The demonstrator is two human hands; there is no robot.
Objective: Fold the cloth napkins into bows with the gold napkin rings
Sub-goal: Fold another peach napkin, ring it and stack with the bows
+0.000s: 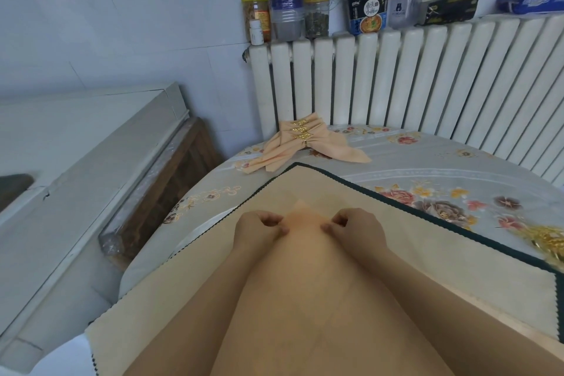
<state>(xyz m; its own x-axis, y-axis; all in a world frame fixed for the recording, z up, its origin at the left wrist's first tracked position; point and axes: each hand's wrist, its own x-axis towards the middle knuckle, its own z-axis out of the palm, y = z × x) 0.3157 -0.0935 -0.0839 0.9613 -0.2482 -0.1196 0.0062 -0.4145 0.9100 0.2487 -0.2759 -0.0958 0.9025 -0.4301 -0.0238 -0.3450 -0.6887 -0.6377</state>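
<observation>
Head view shows the left hand (259,230) with fingers curled, pinching the left edge of a peach napkin (305,253) on the beige mat (396,223), and the right hand (355,227) pinching its right edge likewise. Its far corner peeks between them; the near part is blurred, seemingly spread toward the person. Finished bows (300,143) lie far behind, gold rings (549,241) at the mat's right edge.

Both forearms reach forward, converging. Left hand (259,230) and right hand (355,227) sit side by side, knuckles up, fingers curled under, each pinching the peach napkin (305,223) between thumb and fingertips. Hands near, not touching.
</observation>
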